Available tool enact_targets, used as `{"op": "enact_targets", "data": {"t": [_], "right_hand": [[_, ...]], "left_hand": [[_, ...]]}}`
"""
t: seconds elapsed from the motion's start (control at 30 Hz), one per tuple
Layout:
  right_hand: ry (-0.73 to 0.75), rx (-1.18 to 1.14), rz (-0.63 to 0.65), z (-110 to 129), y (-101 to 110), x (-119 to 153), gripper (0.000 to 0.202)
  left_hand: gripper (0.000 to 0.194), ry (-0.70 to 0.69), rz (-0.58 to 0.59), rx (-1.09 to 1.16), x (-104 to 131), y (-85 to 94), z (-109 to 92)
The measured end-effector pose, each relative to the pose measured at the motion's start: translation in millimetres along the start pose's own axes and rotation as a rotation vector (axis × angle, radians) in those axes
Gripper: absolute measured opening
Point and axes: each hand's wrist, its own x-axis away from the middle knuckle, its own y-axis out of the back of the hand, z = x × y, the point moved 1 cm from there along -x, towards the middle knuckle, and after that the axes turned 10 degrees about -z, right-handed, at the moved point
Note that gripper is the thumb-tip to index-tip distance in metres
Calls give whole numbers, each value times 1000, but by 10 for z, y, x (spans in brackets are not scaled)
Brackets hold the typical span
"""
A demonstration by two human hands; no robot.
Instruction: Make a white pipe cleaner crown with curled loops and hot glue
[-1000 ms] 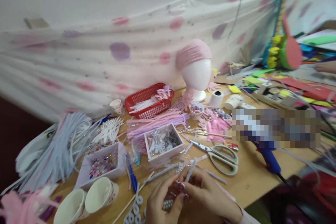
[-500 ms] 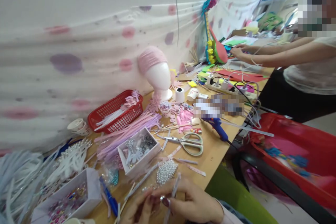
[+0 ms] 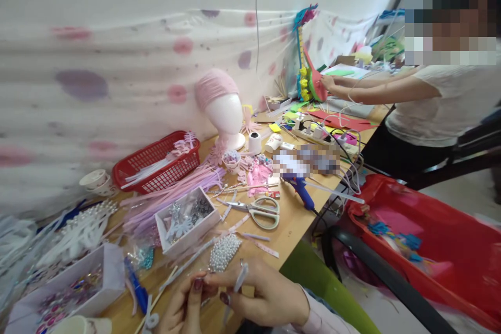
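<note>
Scissors (image 3: 265, 213) right of a box (image 3: 187, 221), behind pearls (image 3: 224, 252).

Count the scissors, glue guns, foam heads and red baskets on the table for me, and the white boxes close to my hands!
Scissors: 1
Glue gun: 1
Foam head: 1
Red basket: 1
White boxes: 2
Total: 6

Your L hand (image 3: 182, 302) & R hand (image 3: 266, 292) meet at the fingers, w/ a pale fuzzy strip (image 3: 241, 277) btwn your R fingers. Pearls (image 3: 225, 252) lie just beyond, nr the white box (image 3: 188, 227); scissors (image 3: 261, 213) & blue glue gun (image 3: 302, 193) rest to the R on your table (image 3: 287, 224).
</note>
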Motion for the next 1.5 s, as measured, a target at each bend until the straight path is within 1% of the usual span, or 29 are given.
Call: {"op": "enact_targets", "data": {"t": [0.07,0.13,0.2,0.27,0.3,0.4,0.5,0.6,0.63,0.7,0.8,0.9,1.0,1.17,1.2,1.27,1.33,1.43,1.5], "right_hand": [[13,40,-21,27,81,18,40],[45,122,-50,67,193,28,38],[96,206,-58,101,322,21,43],[150,266,-33,114,450,3,51],[167,296,-22,112,508,-5,55],[187,405,-23,98,629,-4,60],[203,456,-32,98,642,12,63],[231,459,-49,125,582,0,67],[240,475,-51,134,558,-9,68],[250,537,-42,145,516,-29,68],[249,674,-18,133,481,-49,68],[232,765,-2,107,475,-61,68],[223,786,-7,93,484,-74,68],[189,809,-4,57,504,-83,65],[183,815,-2,47,510,-82,64],[177,823,-4,29,522,-81,61],[176,828,-8,19,540,-83,58],[173,830,-9,13,576,-94,56],[166,825,-6,8,605,-99,55]], "left_hand": [[46,-1,58,44,41,-116,-46],[42,7,128,109,115,-276,-135],[35,26,186,215,198,-453,-241],[30,49,273,307,273,-617,-336],[29,60,297,335,305,-683,-374],[24,101,331,381,384,-798,-456],[19,130,353,400,421,-815,-511],[19,87,366,401,411,-794,-553],[21,61,352,394,403,-788,-560],[25,26,286,370,385,-783,-558],[20,38,178,340,367,-794,-524],[16,5,144,281,359,-793,-489],[13,-157,156,120,350,-763,-481],[13,-541,146,-172,327,-752,-525],[13,-594,140,-213,323,-764,-530],[14,-658,134,-271,316,-795,-525],[12,-661,140,-297,308,-819,-505],[11,-562,135,-248,281,-810,-493],[24,-469,170,-211,247,-782,-523]]}}
